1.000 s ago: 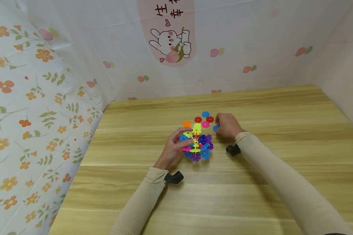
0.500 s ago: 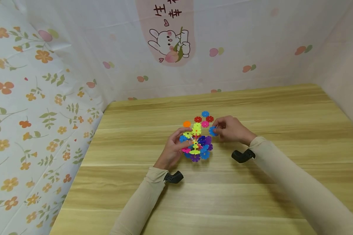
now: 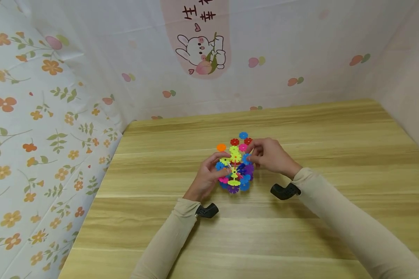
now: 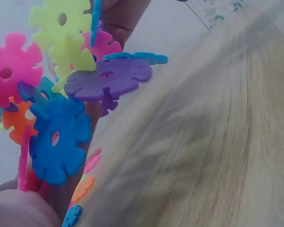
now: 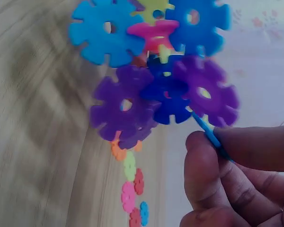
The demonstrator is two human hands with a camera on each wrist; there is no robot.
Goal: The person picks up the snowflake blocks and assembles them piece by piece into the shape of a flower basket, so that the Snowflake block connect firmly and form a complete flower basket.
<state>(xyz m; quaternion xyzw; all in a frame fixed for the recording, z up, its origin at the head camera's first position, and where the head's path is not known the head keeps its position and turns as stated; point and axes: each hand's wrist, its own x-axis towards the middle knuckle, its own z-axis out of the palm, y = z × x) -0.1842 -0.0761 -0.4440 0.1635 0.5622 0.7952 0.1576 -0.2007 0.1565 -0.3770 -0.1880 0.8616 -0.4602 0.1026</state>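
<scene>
My left hand point(image 3: 208, 174) grips the flower-disc cluster point(image 3: 234, 171) between thumb and fingers, midway across the worktop point(image 3: 153, 232), nearer its far edge; my right hand point(image 3: 273, 156) pinches a blue disc point(image 3: 246, 158) at its rim, opposite rim aimed at the cluster. Looks light, stiff, slick; joints may pop, so I'd hold near the core. It's roundish, no clear long axis. Beyond, loose discs point(image 3: 221, 147) lie toward the far edge.
</scene>
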